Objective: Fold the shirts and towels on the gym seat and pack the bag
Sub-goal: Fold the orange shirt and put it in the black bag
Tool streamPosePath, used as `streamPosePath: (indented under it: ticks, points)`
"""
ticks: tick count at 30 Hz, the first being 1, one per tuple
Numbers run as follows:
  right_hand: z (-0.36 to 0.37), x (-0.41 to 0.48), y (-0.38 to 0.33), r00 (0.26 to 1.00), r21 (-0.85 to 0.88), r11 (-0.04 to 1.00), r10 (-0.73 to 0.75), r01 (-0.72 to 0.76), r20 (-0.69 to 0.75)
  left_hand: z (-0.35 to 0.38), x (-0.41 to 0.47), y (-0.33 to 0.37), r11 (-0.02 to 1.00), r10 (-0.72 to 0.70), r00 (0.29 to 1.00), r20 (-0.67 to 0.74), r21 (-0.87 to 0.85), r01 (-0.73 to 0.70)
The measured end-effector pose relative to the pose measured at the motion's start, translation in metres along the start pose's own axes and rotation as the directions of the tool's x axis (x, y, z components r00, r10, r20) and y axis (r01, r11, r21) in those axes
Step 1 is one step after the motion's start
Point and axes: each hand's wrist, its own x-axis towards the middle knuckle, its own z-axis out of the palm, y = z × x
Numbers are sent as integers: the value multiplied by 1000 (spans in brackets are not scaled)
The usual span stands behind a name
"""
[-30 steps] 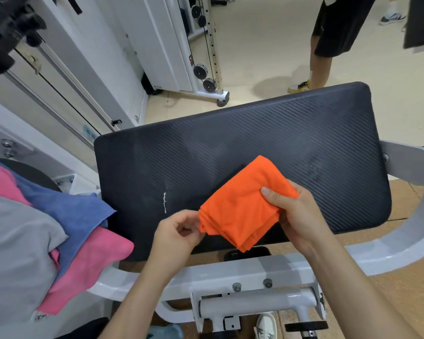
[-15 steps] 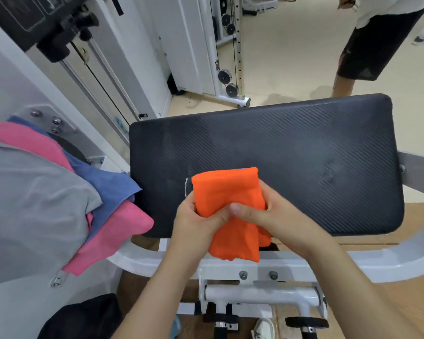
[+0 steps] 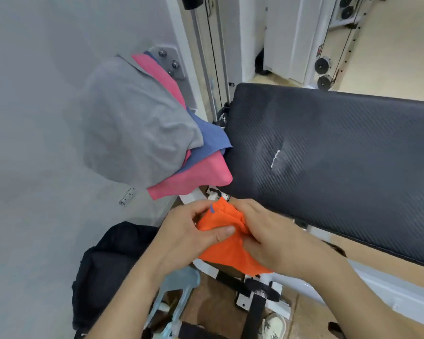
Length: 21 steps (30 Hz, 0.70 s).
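Two hands: your left hand (image 3: 194,231) and right hand (image 3: 272,238) meet at lower centre of the frame. Both are clamped on one item, the left thumb pressed across its front and the right fingers curled round its right side.
Orange cloth (image 3: 228,255): folded small and held in the air between your hands, just off the near-left corner of the bench (image 3: 340,155), not resting on it. A small blue tag (image 3: 212,209) shows at its top.
Handling: judged light, soft and limp. The layers will likely slide apart if you loosen one side, so grip across the whole folded thickness near the top edge, thumb over and fingers under.
Black bag (image 3: 113,265): lower left, beneath your left forearm. You cannot tell whether its mouth is open.
Bench surface: dark padded seat filling the right half of the frame, with a white scuff (image 3: 276,159) mid-pad.
Pile awaiting folding: grey shirt (image 3: 132,123) on top, blue cloth (image 3: 213,140) and pink cloth (image 3: 198,177) beneath, at centre left just beside the bench's left end. All are unfolded and draped.
Step judged: packing this folded piece into the bag comes next.
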Motion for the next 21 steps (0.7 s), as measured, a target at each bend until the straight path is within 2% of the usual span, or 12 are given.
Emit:
streamPosePath:
  ticks: [3,6,9,11,17,21]
  points:
    - [21,17,-29,999,-8,999,-39,39,28,-20,-28,-15,999,11,993,-117,37,-7]
    - [54,30,-59,992,-29,996,-86,89,97,-44,-59,-43,999,-34,981,-192,-14,32]
    - [92,47,-91,982,127,991,-60,38,177,-74,-96,-75,983,-112,977,-182,-162,82]
    - [117,59,-107,973,172,985,-32,-8,227,-96,-122,-98,975,-115,977,-180,-207,77]
    - [191,97,-167,935,78,996,-74,50,347,-161,-189,-171,989,-118,959,-258,-114,91]
    - [233,130,-200,865,113,993,-30,-31,501,-192,-207,-211,991,-95,951,-295,-117,63]
